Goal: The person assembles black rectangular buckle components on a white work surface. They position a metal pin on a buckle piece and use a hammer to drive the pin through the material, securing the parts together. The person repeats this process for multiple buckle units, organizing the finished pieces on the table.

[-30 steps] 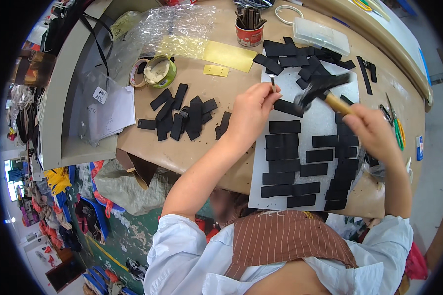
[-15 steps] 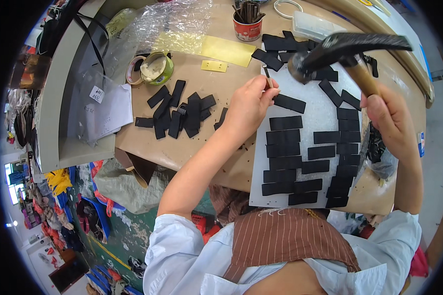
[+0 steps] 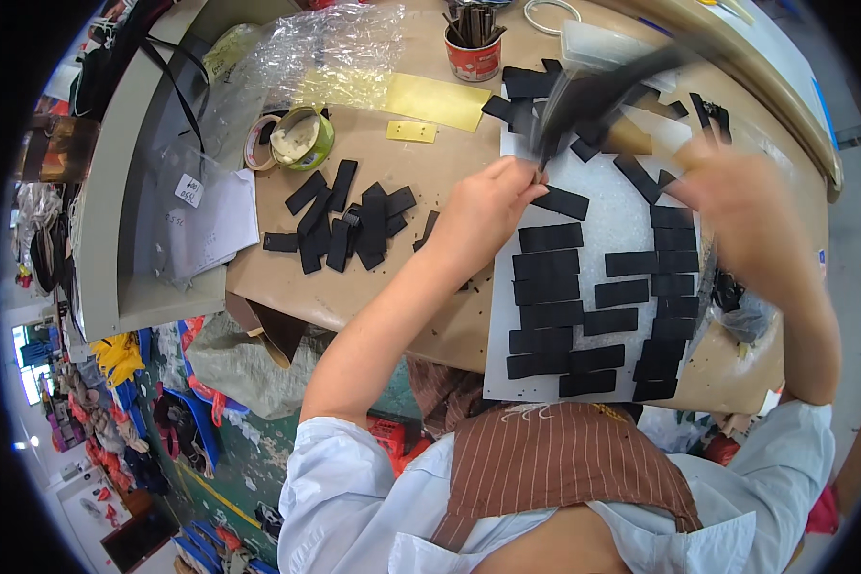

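My left hand [image 3: 493, 210] pinches a slim metal punch upright at the far left of a white board [image 3: 500, 378]. Most of the punch is now hidden behind the hammer and my fingers. In my right hand [image 3: 751, 215], smeared by motion, is a hammer [image 3: 588, 100] with a dark head and wooden handle. Its blurred head is over the punch's top; whether they touch I cannot tell. Just below my left fingertips lies a short black strap piece [image 3: 562, 203]. More black strap pieces [image 3: 549, 290] lie in columns down the board.
A loose heap of black pieces [image 3: 373, 215] lies left of my forearm. Beyond it stand a green tub of pale paste [image 3: 321, 143] and a tape roll [image 3: 258, 143]. A red can of metal rods [image 3: 474, 62], yellow sheets [image 3: 440, 99] and clear plastic [image 3: 325, 48] line the back.
The hammer has swung down and left onto the spot above the punch, my right hand moving with it. My left hand stays by the same strap piece, still pinching.
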### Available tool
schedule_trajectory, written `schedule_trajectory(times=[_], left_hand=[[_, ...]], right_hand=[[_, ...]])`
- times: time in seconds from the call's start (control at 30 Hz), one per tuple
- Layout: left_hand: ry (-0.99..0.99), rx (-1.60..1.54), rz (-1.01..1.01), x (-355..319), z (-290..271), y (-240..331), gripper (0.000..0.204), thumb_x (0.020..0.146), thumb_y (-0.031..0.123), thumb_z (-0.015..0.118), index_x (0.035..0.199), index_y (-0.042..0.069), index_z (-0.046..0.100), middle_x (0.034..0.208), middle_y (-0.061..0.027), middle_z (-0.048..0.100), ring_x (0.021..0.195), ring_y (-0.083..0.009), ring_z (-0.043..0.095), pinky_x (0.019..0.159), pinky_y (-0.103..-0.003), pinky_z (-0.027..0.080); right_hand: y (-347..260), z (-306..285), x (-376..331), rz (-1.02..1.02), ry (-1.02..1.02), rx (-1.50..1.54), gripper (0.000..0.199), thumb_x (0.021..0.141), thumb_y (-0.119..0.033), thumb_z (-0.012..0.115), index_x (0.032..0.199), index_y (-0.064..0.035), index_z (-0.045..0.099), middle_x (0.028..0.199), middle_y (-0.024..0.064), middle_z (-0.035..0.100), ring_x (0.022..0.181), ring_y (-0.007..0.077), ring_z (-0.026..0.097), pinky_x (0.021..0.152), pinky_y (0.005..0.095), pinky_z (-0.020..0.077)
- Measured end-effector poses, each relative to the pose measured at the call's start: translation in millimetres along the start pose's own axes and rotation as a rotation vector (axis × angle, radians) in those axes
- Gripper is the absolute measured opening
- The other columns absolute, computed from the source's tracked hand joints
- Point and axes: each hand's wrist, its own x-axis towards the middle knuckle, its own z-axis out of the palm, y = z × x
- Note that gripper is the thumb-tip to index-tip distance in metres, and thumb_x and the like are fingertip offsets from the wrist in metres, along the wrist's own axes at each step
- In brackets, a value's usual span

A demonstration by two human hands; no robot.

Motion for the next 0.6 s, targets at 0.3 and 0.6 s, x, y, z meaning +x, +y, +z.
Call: schedule_trajectory(times=[0.3, 0.6], left_hand=[[0.023, -0.574, -0.414, 19, 9, 27, 0.007, 0.094, 0.007, 0.059, 0.094, 0.000, 0.059, 0.095, -0.0057, 0.065, 0.082, -0.0124, 0.066, 0.072, -0.026, 0.058], [-0.044, -0.443, -0.429, 21, 39, 28, 0.010, 0.094, 0.008, 0.060, 0.093, -0.002, 0.062, 0.097, -0.0045, 0.066, 0.083, -0.0106, 0.065, 0.072, -0.025, 0.057]], right_hand=[[-5, -19, -51, 0.612, -0.039, 0.471, 0.033, 0.102, -0.034, 0.047, 0.089, -0.0045, 0.054, 0.063, -0.0078, 0.036, 0.056, 0.0014, 0.030, 0.049, 0.0198, 0.0249], [17, -17, -105, 0.743, -0.006, 0.459, 0.035, 0.103, -0.036, 0.043, 0.099, -0.0040, 0.056, 0.063, -0.0080, 0.038, 0.053, -0.0010, 0.032, 0.046, 0.0160, 0.0234]])
